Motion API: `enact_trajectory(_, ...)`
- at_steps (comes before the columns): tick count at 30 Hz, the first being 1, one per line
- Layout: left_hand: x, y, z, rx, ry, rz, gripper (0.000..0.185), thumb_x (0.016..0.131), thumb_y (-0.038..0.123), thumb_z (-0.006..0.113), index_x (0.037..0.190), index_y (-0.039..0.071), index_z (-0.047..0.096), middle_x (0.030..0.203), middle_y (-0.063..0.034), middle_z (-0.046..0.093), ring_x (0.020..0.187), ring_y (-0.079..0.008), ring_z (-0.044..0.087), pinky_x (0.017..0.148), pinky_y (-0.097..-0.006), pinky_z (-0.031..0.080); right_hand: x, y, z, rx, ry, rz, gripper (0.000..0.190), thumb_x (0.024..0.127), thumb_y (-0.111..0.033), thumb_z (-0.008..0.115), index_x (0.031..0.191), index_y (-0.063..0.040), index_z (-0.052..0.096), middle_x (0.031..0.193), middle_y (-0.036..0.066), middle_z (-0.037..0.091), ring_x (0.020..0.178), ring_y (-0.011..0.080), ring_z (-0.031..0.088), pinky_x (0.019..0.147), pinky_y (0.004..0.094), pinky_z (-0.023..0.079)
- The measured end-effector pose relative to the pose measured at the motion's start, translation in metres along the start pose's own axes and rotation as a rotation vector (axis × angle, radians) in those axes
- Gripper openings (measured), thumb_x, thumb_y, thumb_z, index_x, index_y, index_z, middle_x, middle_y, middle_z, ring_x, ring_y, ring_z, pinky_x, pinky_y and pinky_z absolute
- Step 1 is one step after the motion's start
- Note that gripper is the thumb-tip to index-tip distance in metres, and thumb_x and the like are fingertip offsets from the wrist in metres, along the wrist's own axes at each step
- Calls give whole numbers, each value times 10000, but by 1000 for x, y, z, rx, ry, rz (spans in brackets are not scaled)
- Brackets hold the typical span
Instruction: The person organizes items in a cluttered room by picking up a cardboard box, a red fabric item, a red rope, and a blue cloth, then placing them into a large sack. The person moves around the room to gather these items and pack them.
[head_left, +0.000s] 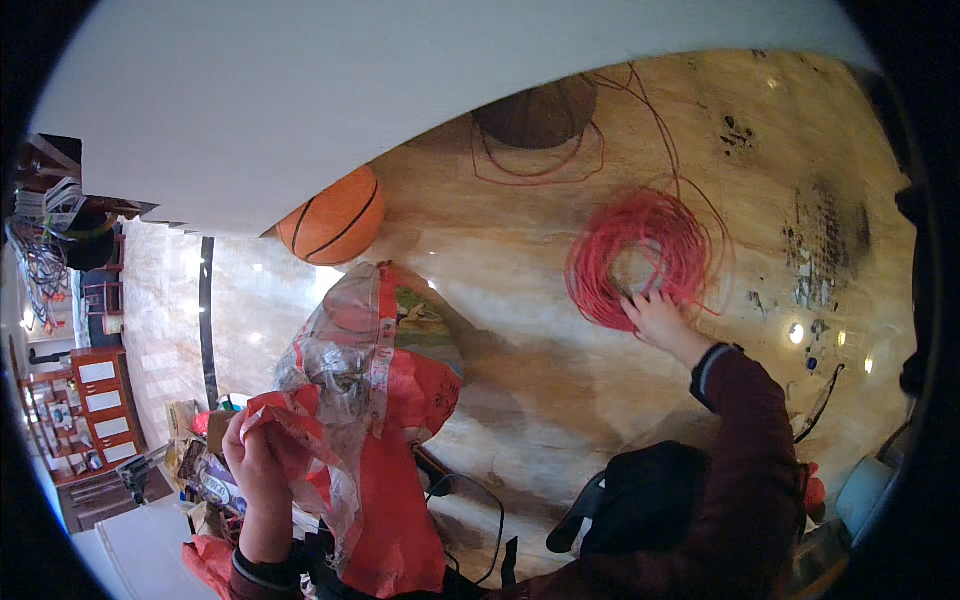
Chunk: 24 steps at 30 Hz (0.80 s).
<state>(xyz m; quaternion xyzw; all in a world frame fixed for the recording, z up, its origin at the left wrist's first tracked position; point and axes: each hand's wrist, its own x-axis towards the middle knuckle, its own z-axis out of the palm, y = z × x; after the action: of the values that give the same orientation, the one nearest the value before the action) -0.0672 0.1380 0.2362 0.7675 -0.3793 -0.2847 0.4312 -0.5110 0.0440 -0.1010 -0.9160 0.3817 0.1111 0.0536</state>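
Observation:
My left hand (255, 457) is shut on the crumpled edge of a red and clear plastic bag (394, 480), which hangs down and spreads over the tiled floor. At the right, my right hand (660, 322) reaches to a coil of thin red wire or cord (592, 262) lying on the floor. Its fingers touch the coil's near inner edge; whether they grip it cannot be told. Loose strands run from the coil towards a dark round object (540, 116) at the top.
An orange basketball (337, 217) lies beyond the bag, beside a large pale surface (262, 97). Packets (214, 480) are piled at my left. A black cord (501, 517) lies near my feet. Dark stains mark the floor at right, near a light blue container (862, 491).

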Motion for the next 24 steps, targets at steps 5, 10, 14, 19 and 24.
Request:
enact_trajectory(5,0,0,4,18,45,10,186,812,123,444,836,-15,567,730,-14,563,640,-66,491,581,-172,379,-81,-9,2,-165,-113,-83,423,732,-202,457,1144,-111,424,1011,85,453,896,302,452,693,409,427)
enact_trajectory(10,8,-1,10,-6,21,-41,188,807,116,443,849,-21,565,737,-21,567,639,-74,500,575,-169,380,-65,-13,-71,194,-465,-361,380,748,-125,407,1127,-107,438,998,184,511,838,309,539,601,447,448)
enact_trajectory(14,9,-4,10,-88,16,-39,185,805,108,439,847,-23,564,729,-19,566,624,-70,497,560,-165,376,96,51,-146,814,33,339,453,755,-376,502,1075,-57,476,874,192,553,810,319,540,722,402,433)
enact_trajectory(19,11,-6,5,-88,-26,-58,182,810,108,436,838,-16,565,707,9,547,594,-42,460,523,-155,346,222,57,-183,493,527,890,635,729,-490,493,1251,-180,307,1263,212,245,1121,385,297,851,525,307)
enact_trajectory(24,9,-6,4,-61,11,-76,182,820,124,437,820,-5,566,674,29,523,559,-26,424,487,-153,316,227,-37,-187,177,456,377,638,704,-479,522,1255,-263,283,1303,148,204,1137,382,269,846,544,310)
